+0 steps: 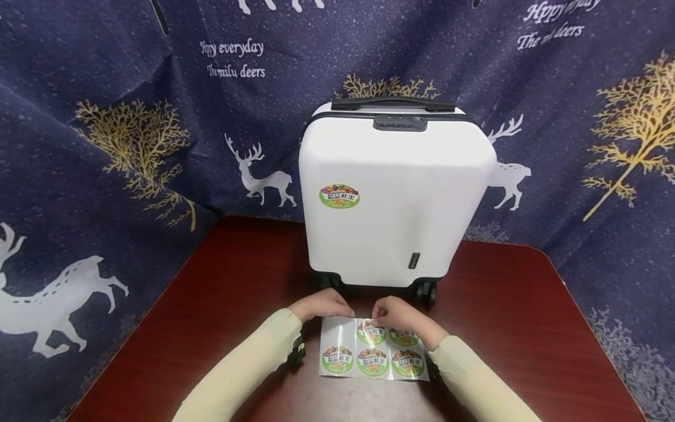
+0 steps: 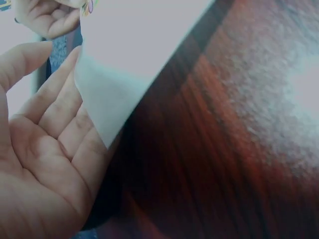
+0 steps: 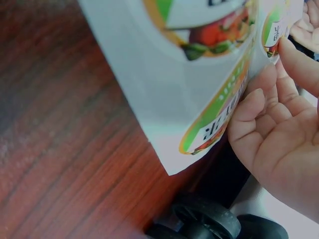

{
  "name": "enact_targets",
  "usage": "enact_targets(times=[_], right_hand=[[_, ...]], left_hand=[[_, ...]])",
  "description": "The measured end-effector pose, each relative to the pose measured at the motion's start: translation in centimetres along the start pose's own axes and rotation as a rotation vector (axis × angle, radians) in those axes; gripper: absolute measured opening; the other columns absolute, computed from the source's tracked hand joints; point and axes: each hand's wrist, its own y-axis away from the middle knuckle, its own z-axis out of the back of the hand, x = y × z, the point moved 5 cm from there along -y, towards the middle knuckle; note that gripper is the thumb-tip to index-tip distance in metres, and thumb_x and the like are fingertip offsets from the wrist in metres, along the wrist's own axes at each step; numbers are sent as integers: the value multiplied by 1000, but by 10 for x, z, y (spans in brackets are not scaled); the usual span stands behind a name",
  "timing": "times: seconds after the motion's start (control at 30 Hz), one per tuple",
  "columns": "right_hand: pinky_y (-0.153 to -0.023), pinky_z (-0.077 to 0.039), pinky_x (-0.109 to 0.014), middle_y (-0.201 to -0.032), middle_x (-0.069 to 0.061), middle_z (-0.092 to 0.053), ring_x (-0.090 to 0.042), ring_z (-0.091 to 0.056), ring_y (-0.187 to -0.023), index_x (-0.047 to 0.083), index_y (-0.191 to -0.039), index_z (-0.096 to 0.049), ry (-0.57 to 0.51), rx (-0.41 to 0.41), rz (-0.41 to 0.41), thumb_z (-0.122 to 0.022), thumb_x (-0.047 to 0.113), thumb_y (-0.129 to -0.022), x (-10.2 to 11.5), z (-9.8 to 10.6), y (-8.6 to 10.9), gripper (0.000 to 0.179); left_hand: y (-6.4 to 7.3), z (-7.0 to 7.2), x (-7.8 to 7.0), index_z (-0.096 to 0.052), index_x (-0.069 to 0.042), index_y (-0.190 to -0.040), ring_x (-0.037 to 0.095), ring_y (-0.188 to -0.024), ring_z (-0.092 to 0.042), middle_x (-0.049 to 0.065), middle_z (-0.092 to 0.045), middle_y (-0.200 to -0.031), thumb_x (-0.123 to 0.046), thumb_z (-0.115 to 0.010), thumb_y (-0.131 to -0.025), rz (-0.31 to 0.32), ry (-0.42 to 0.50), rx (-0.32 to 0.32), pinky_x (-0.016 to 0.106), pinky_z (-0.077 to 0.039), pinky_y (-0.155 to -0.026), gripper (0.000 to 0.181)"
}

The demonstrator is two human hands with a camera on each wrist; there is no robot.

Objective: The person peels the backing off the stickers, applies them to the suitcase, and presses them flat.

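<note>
A glossy sheet of round fruit stickers [image 1: 373, 362] lies at the front of the table, its upper left spot bare. My left hand [image 1: 324, 303] is at the sheet's far edge. In the left wrist view, the fingers [image 2: 65, 107] of that hand lie behind a blank corner of the sheet, and the thumb stands apart from it. My right hand [image 1: 398, 313] pinches the far edge by the upper middle sticker [image 1: 371, 333]. In the right wrist view, thumb and forefinger meet at that edge, beside a sticker [image 3: 273, 32].
A white suitcase [image 1: 390, 205] with black wheels [image 1: 426, 291] stands upright behind the hands. One matching sticker [image 1: 340, 196] is on its front, at left. The reddish-brown table [image 1: 506, 328] backs onto a dark blue cloth [image 1: 237, 111] with deer and trees.
</note>
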Motion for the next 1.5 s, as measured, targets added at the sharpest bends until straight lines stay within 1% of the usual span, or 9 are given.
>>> enact_targets(times=[0.13,0.23,0.37,0.6,0.8,0.9,1.1,1.33,1.5], right_hand=[[-65,-48,-26,-78,-3,-66,-12,-55,-71,5,-83,-67,-13,0,-14,-75,8,-90,1,-1,1,11],[-66,-48,-26,-78,-3,-67,-12,-55,-71,5,-83,-67,-20,3,-13,-75,8,-90,2,-1,3,11],[-64,-48,-25,-77,-3,-67,-12,-55,-70,4,-84,-67,-33,3,4,-75,8,-90,1,-3,4,10],[-64,-47,-26,-77,-2,-66,-12,-54,-69,4,-84,-67,-56,-11,12,-75,7,-90,-2,-8,4,10],[-66,-48,-26,-79,-4,-68,-11,-56,-72,4,-85,-68,-50,-34,16,-74,6,-89,-1,-9,4,8],[-69,-49,-26,-84,-7,-70,-11,-59,-76,2,-93,-70,-52,-41,56,-74,6,-89,2,-8,5,6],[-77,-51,-28,-99,-10,-73,-15,-64,-90,5,-111,-71,-65,-55,135,-71,8,-93,4,-9,4,19],[-72,-48,-21,-91,-6,-74,-7,-59,-82,6,-104,-76,-98,-90,138,-73,8,-92,3,-9,1,12],[-70,-50,-20,-93,-8,-78,-4,-61,-80,5,-99,-79,-102,-99,165,-73,11,-93,3,-9,0,11]], left_hand=[[-2,-2,-7,-81,-2,-86,6,-63,-50,-1,-69,-71,-24,-72,-87,-29,-44,-11,18,-41,-57,24],[-2,-5,-11,-81,-2,-97,4,-72,-56,6,-79,-90,-22,-71,-88,-40,-62,-1,18,-46,-63,24],[-3,-9,-15,-80,-2,-106,5,-84,-62,12,-79,-106,-20,-70,-91,-23,-54,30,19,-50,-72,25],[-4,-13,-14,-80,-2,-103,8,-81,-59,12,-79,-103,-20,-71,-91,46,-39,18,21,-48,-71,24],[-5,-15,-12,-80,0,-101,9,-81,-58,12,-79,-102,-16,-72,-91,59,-38,10,22,-48,-72,21],[-7,-15,-13,-80,0,-103,11,-87,-62,13,-79,-105,-15,-71,-91,63,-56,20,24,-50,-77,20],[-7,-14,-12,-78,-2,-108,14,-99,-62,11,-76,-113,-17,-67,-95,107,-46,63,31,-51,-93,24],[-5,-12,-11,-77,-1,-111,13,-97,-60,12,-75,-113,-15,-65,-93,134,16,98,31,-50,-93,26],[-6,-11,-10,-77,-3,-113,14,-93,-62,11,-75,-113,-14,-65,-92,167,35,112,30,-53,-87,27]])
